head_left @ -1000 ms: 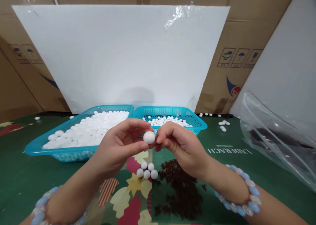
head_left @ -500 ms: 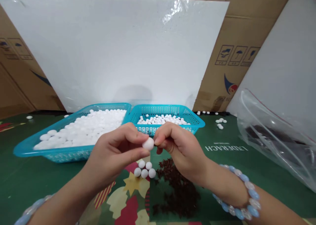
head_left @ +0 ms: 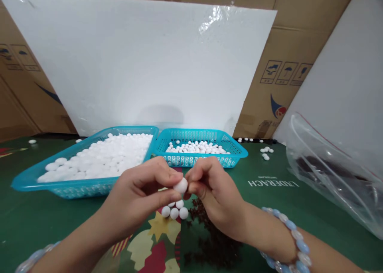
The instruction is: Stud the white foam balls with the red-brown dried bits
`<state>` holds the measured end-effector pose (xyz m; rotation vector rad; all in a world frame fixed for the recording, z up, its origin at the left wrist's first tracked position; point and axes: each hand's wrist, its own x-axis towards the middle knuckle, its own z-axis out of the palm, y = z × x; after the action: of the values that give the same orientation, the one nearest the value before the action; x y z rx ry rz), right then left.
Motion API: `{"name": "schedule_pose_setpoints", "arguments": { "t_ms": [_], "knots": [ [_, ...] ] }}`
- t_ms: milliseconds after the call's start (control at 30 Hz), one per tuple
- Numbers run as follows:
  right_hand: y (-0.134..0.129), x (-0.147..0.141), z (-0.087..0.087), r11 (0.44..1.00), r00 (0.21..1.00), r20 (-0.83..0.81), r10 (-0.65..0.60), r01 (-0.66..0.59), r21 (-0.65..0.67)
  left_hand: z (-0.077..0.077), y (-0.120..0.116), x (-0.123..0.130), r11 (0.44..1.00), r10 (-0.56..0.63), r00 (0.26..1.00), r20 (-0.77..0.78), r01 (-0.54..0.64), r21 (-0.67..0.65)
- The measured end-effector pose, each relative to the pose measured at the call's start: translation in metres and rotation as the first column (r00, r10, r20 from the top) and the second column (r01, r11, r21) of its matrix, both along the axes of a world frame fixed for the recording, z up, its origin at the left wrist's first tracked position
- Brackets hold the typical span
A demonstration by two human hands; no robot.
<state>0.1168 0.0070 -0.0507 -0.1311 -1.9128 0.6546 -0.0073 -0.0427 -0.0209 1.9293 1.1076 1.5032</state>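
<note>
In the head view, a white foam-like ball is pinched between thumb and fingers of my left hand. My right hand is closed in a pinch against the ball's right side; whatever is between its fingertips is hidden. Beneath the hands, a small cluster of similar white balls rests on the printed green surface. A heap of small dark reddish-brown pieces lies below my right hand, partly covered by it.
Behind my left hand stands a large blue basket full of white balls. A smaller blue basket beside it holds smaller-looking white balls with dark marks. At right is a clear plastic bag with dark contents. Loose white balls lie nearby; a white board stands behind.
Both hands and the ball sit slightly lower in view. My right fingertips have come closer against the ball; a small dark bit seen between them before is now hidden.
</note>
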Motion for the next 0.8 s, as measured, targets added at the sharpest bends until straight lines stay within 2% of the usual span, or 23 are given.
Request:
{"name": "schedule_pose_setpoints", "arguments": {
  "t_ms": [167, 367, 600, 800],
  "knots": [
    [-0.004, -0.002, 0.002, 0.995, 1.000, -0.004, -0.029, 0.029, 0.100, -0.002, -0.001, -0.001, 1.000, -0.009, 1.000, 0.001, 0.009, -0.019],
    [-0.009, -0.002, 0.008, 0.996, 0.998, -0.042, 0.055, -0.051, 0.078, -0.004, -0.002, 0.001, 0.994, -0.049, 0.988, 0.150, 0.063, -0.094],
    [-0.010, 0.000, 0.011, 0.994, 0.999, -0.044, -0.014, 0.018, 0.105, -0.007, -0.003, 0.000, 0.990, -0.081, 0.981, 0.175, 0.099, -0.100],
    [-0.002, -0.002, 0.000, 0.995, 0.998, 0.005, -0.065, 0.065, 0.079, -0.008, 0.000, 0.002, 0.986, -0.042, 0.970, 0.239, 0.078, -0.146]
  ]
}}
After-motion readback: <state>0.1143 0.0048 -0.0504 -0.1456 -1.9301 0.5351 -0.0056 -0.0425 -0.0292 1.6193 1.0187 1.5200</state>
